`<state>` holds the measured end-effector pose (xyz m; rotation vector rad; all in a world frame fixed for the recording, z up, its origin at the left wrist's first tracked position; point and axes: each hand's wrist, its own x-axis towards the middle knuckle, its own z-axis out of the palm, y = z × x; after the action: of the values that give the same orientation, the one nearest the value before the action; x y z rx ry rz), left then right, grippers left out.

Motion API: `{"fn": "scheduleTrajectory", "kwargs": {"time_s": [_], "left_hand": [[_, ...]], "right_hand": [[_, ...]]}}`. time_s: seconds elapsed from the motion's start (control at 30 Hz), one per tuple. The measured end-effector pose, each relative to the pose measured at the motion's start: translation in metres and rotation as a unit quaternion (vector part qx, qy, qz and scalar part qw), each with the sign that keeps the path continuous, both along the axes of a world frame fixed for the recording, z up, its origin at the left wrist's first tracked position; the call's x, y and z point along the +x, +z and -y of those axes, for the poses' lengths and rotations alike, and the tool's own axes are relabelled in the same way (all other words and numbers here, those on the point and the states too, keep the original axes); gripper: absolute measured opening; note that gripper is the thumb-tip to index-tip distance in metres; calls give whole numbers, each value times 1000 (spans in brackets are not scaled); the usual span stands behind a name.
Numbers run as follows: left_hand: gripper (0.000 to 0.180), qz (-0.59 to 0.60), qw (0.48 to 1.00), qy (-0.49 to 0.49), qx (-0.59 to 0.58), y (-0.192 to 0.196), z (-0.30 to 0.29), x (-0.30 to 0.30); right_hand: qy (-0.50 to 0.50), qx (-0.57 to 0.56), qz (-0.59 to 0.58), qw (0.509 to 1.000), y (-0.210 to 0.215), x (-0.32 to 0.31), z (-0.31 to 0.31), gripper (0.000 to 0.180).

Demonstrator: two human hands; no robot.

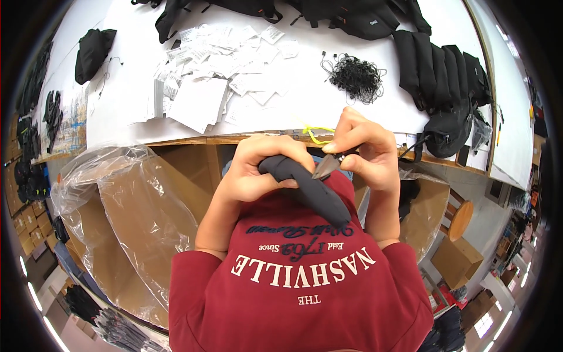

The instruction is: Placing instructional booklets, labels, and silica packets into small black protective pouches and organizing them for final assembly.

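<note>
In front of my chest, my left hand (253, 167) grips a rolled black fabric piece (321, 198), whose free end hangs toward the lower right. My right hand (368, 145) is closed on a small pair of thread snips (326, 168). The metal blades point down and left, right by the upper edge of the black fabric; whether they touch it I cannot tell. From near my right fingers a bright yellow cord (318, 130) loops out over the table edge.
On the white table (281, 114) lie a heap of white paper tags (217, 58), a tangle of black cords (356, 79) and stacked black fabric goods (437, 70). Black bags (352, 17) line the far side. Plastic-lined cardboard boxes (135, 217) stand below the table at both sides.
</note>
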<state>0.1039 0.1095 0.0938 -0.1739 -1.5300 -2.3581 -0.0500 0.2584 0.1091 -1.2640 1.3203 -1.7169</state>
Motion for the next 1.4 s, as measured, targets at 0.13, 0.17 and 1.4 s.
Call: {"fn": "scheduleTrajectory", "kwargs": {"time_s": [0.13,0.17,1.4], "left_hand": [[21,26,999,-18,-16,2,3,0],[21,29,999,-18,2,3,2,0],[21,2,1000,-18,10,1,4,-7]], "right_hand": [[-16,1,28,999,-4,3,-3,19],[-22,3,40,999,-5,4,-2,19],[-15,-17,23,999,-6,-3,2,19]]}}
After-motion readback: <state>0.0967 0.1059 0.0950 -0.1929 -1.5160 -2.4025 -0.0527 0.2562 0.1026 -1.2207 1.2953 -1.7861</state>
